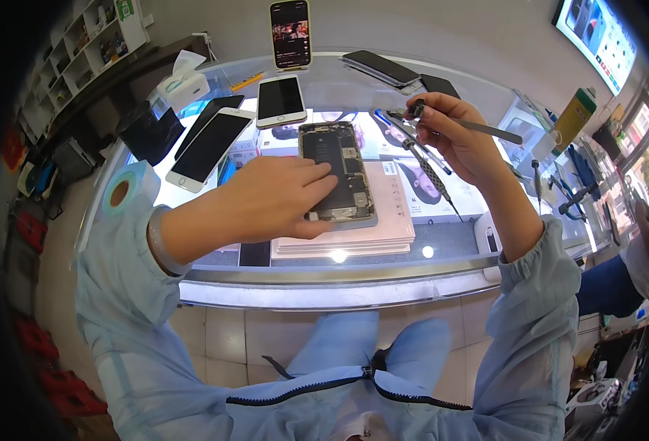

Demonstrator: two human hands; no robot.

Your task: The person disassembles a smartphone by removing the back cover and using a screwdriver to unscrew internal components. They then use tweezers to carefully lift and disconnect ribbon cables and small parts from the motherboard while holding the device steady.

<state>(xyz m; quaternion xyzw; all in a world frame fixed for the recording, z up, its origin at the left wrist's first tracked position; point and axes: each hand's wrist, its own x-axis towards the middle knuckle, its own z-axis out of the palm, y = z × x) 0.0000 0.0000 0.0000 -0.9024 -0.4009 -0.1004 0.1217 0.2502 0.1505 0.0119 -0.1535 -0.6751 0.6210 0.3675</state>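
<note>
While the silver-edged smartphone with its inner parts laid bare point(359, 158) is lain upon by the left grip point(279, 195), a slim grey metal tool point(490, 130) is held pinched in the raised right grip point(451, 136). The left grip is loosely spread, its fingertips rested on the phone's long black battery point(326, 152) and its thumb brought to the near edge; nothing is enclosed by it. At the fingertips of the right grip a small dark part point(415, 109) is seen, though whether it is pinched by the fingers or by the tool cannot be told. Directly under the left grip's phone, a stack of flat pale-pink boxes point(390, 228) is set on the glass-topped tabletop point(383, 278). Below and slightly left of the right grip, a screwdriver with a knurled grey handle point(433, 176) is laid at a slant. Beyond the left grip, a white-framed phone with a black screen point(280, 99) is placed, and a second white-framed phone point(212, 147) is tilted farther to the left. Left of the left grip, a pale-blue roll with a brown core point(137, 187) is stood near the sleeve.
</note>
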